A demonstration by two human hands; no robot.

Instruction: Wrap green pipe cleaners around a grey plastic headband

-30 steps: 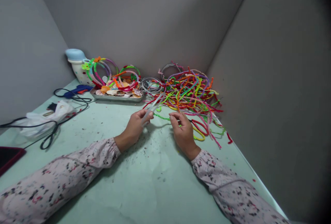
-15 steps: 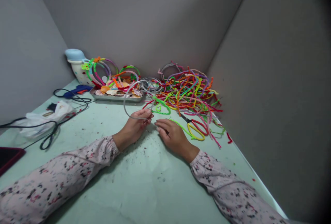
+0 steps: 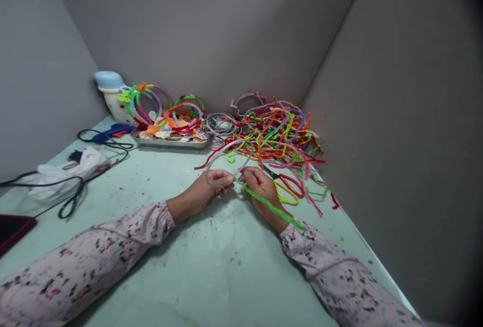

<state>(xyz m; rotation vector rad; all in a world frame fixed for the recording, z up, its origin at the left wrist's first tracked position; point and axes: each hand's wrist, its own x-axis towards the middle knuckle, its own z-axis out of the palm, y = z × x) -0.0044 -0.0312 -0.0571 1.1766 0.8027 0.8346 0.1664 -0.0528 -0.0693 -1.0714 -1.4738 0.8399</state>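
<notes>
Between my hands, a grey wire loop stands up over the mint-green table. My left hand pinches the loop where a green pipe cleaner meets it. From that spot the pipe cleaner slants down to the right, across my right hand and wrist. My right hand has its fingers curled close to the same joint, at the loop's right side; what its fingertips grip is too small to make out.
Behind lie a metal tray of discs, colourful hoops, coiled wire and a pipe cleaner pile. Scissors rest right of my hands. A cup, plastic bag and black cable are left.
The wire loop has moved right and tilted. The green pipe cleaner has swung from beyond my hands to across my right hand. My right hand's fingers have curled in near the joint.
</notes>
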